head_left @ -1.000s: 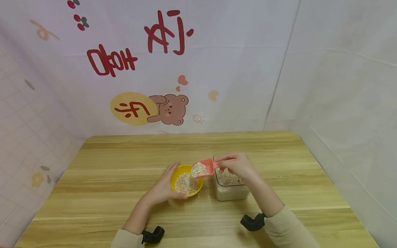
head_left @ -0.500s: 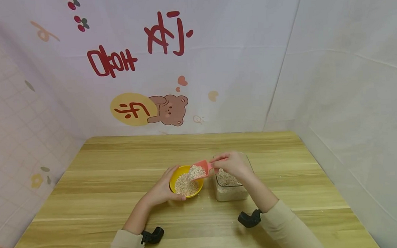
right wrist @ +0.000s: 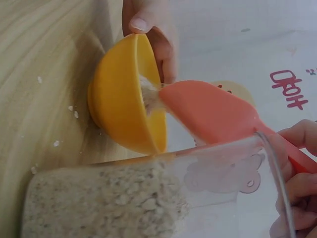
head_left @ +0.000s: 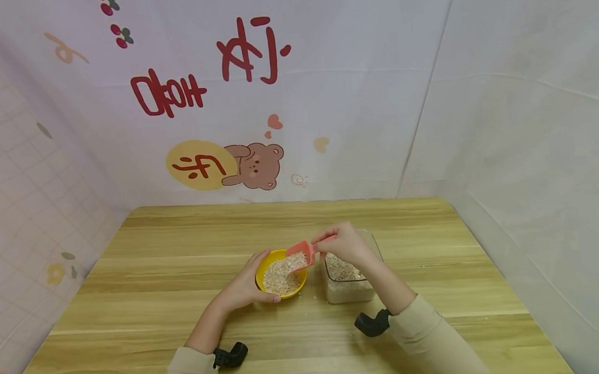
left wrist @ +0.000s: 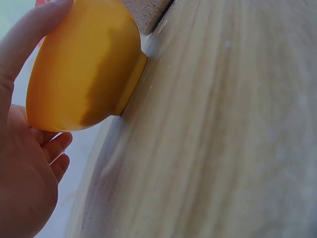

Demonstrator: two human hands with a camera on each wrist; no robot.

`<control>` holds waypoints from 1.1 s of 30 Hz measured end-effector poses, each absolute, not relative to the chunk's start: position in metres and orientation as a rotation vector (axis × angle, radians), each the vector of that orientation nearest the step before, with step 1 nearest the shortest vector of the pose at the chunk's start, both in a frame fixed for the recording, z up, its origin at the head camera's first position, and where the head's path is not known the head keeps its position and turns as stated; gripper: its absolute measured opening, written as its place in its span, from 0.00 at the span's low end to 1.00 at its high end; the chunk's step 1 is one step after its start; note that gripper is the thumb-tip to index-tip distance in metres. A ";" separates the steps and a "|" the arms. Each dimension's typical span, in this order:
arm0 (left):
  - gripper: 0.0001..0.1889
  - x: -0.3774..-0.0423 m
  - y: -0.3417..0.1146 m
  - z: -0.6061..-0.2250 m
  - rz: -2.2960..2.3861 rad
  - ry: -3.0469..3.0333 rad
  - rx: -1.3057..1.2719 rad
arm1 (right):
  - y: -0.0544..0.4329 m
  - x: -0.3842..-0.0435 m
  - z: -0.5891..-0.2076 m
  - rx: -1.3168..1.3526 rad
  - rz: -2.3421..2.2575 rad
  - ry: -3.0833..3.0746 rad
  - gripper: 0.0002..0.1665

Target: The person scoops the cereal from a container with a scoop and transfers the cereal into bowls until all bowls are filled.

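Note:
My left hand holds a yellow bowl by its side, thumb on the near side and fingers round the far side. The bowl stands on the table with oat flakes in it. My right hand grips the handle of a pink scoop. The scoop tilts down over the bowl's right rim, and flakes slide from its lip into the bowl. Below my right hand stands a clear square container, partly filled with the same oat flakes.
The wooden table carries a few stray flakes near the bowl and container. A white printed cloth hangs behind the table, with more cloth at both sides.
My right hand has moved left with the scoop and tipped it further, and its load has shrunk as flakes pour into the bowl. The left hand and bowl have stayed nearly still.

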State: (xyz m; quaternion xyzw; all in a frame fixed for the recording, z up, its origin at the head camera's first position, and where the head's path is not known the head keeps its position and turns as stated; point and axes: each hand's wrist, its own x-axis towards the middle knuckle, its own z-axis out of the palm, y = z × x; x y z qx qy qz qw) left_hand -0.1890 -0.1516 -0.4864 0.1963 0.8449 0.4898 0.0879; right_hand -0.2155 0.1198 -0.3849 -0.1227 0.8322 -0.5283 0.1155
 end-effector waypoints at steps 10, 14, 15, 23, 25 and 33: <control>0.60 -0.190 -0.151 -0.488 1.468 2.513 0.592 | 0.116 -0.215 -0.374 -0.449 -1.460 2.487 0.06; 0.61 -0.189 -0.151 -0.486 1.470 2.514 0.590 | 0.116 -0.213 -0.369 -0.443 -1.441 2.492 0.06; 0.61 -0.189 -0.151 -0.486 1.467 2.516 0.591 | 0.116 -0.213 -0.368 -0.435 -1.436 2.496 0.05; 0.60 -0.189 -0.152 -0.487 1.478 2.512 0.582 | 0.117 -0.212 -0.367 -0.426 -1.438 2.512 0.07; 0.60 -0.188 -0.152 -0.487 1.480 2.512 0.577 | 0.117 -0.212 -0.369 -0.429 -1.444 2.501 0.07; 0.61 -0.187 -0.152 -0.488 1.455 2.519 0.578 | 0.121 -0.212 -0.379 -0.406 -1.508 2.449 0.07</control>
